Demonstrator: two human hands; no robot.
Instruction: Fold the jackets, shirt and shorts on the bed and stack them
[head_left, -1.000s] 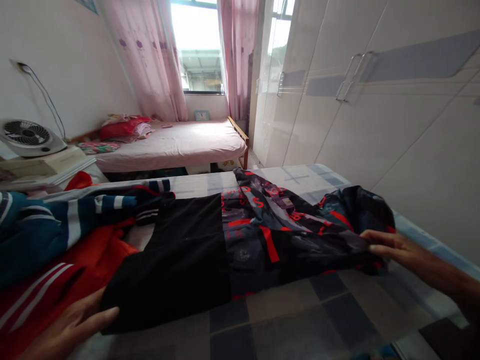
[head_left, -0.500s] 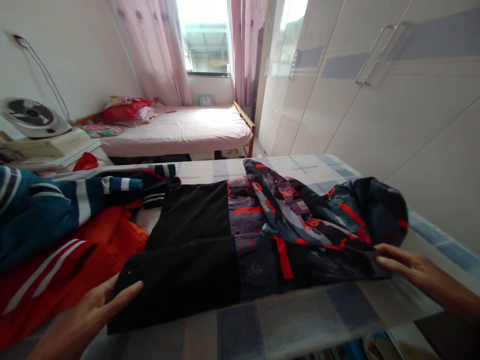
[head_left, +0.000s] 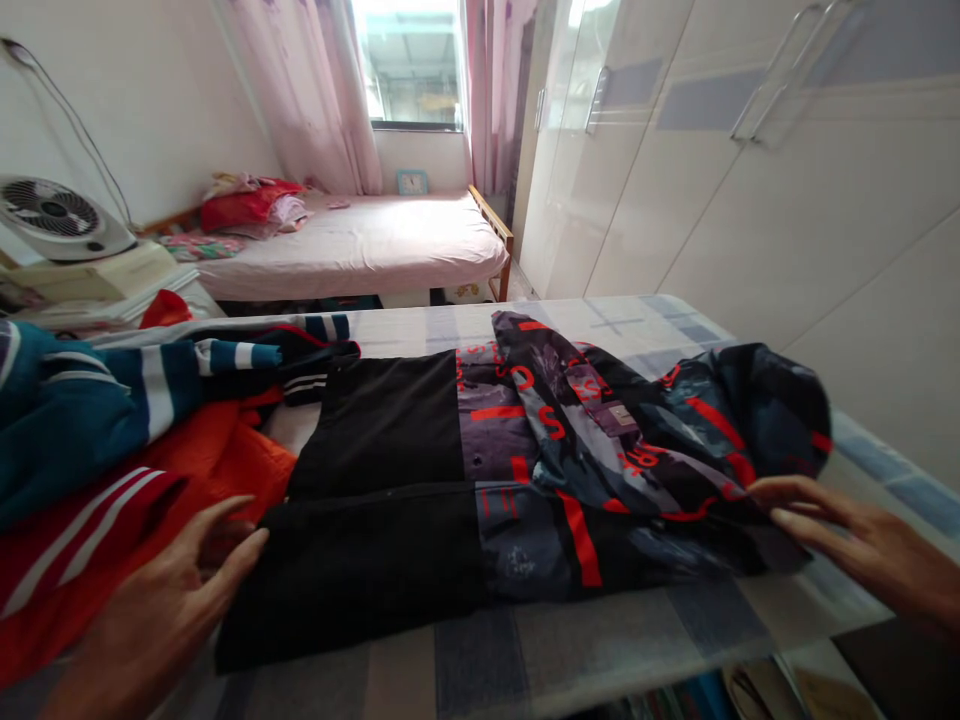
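A hooded jacket [head_left: 525, 570] lies spread out on the covered surface, black at the hem end and patterned in grey, purple and red toward the hood [head_left: 780, 410]. One patterned sleeve is folded across its front. My left hand [head_left: 187, 570] is at the black hem on the left, thumb and fingers apart with no cloth visibly pinched. At the other end, my right hand [head_left: 840, 525] has its thumb and fingers closed on the jacket's edge just below the hood. Its fingertips are partly hidden by the cloth.
To the left lie a teal garment [head_left: 67, 420] with white stripes and a red-orange garment [head_left: 217, 450]. A checked cloth [head_left: 420, 650] covers the surface. Beyond stand a bed [head_left: 375, 240], a fan [head_left: 60, 215] and a tall white wardrobe [head_left: 675, 220].
My left hand has lifted a little at the hem, its fingers more spread. My right hand has shifted slightly right, and the jacket's right end has moved with it.
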